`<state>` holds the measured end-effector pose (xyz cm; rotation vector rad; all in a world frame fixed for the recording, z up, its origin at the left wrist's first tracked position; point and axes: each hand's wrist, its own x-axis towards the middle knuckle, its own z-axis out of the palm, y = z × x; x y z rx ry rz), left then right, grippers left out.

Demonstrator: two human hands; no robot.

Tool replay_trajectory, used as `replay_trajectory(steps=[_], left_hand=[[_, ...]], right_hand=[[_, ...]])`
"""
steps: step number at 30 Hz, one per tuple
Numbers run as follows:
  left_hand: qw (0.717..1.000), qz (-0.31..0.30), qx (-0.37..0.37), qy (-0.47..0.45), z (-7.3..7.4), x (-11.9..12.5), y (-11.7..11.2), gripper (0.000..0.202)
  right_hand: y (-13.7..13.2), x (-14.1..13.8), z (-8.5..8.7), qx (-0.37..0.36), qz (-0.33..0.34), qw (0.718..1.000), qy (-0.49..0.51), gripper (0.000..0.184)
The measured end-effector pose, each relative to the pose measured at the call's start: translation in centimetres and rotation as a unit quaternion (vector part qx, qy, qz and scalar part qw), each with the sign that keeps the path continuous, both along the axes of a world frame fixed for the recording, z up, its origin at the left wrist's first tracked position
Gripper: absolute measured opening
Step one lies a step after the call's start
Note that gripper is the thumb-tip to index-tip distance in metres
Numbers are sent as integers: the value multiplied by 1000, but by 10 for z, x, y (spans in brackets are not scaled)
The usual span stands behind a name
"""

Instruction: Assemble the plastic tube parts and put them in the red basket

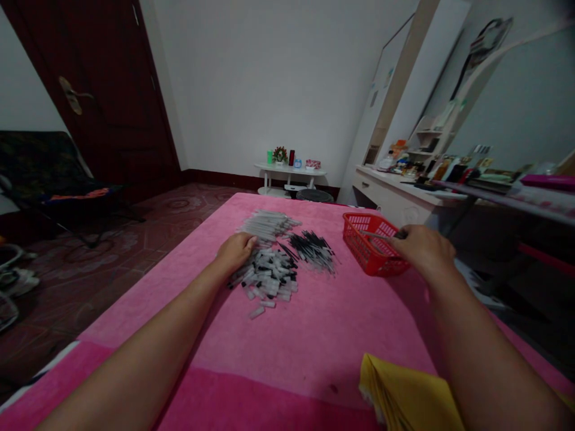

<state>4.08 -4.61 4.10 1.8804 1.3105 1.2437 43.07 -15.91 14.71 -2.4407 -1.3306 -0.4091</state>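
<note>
**Right hand at basket with pen, left hand in the caps heap**

Right hand (424,248): fingers closed on a thin pen (381,236), gripped at its dark end. The shaft points to 9 o'clock, across the rim of the red basket (359,254). The pen is over the basket mouth and not yet let go. I can't tell whether anything lies inside.

Left hand (236,250): palm down, fingers curled onto the top-left edge of the caps (269,278) heap. Whether it grips a piece can't be told, as the fingertips are buried.

Layout from the caps heap:
- White barrels (268,224) stacked at 12 o'clock, touching it.
- Black refills (312,248) at 2 o'clock, just beside.
- Basket at 3 o'clock, past the refills.
- Yellow cloth (404,395) at 5 o'clock, on the near edge of the pink tabletop (314,341).

Step, my read: a drop-off at the basket while the left hand feeds from the heap.

Next move needs the pen clear of the rim before the fingers open. On the left it means singling one cap from a loose, overlapping pile.
</note>
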Motion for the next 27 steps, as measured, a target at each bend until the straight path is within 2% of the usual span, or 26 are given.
replay_trajectory(steps=[1, 4, 6, 9, 12, 15, 17, 22, 27], left_hand=[[1000, 0, 8, 10, -3, -1, 2, 3], [999, 0, 17, 38, -6, -2, 4, 19], [994, 6, 9, 110, -4, -3, 3, 29], [965, 24, 9, 261, 2, -4, 0, 40], [942, 47, 21, 332, 4, -3, -2, 43], [930, 61, 31, 361, 3, -3, -2, 39], [924, 64, 31, 376, 1, -2, -2, 35], [918, 80, 25, 388, -1, -2, 0, 33], [912, 91, 25, 398, 0, 0, -2, 30]], right_hand=[[2, 2, -3, -21, -1, 1000, 2, 37], [4, -2, -8, -55, 6, 998, 3, 41], [3, -9, -6, -57, 24, 998, -2, 44], [1, -27, -3, -12, 69, 997, -17, 41], [1, -54, -8, 40, 175, 984, -19, 31], [4, -83, -27, 17, 292, 956, 1, 22], [5, -100, -44, -12, 327, 945, 2, 19], [5, -121, -77, -72, 365, 928, -6, 19], [7, -129, -87, -80, 371, 925, -13, 23]])
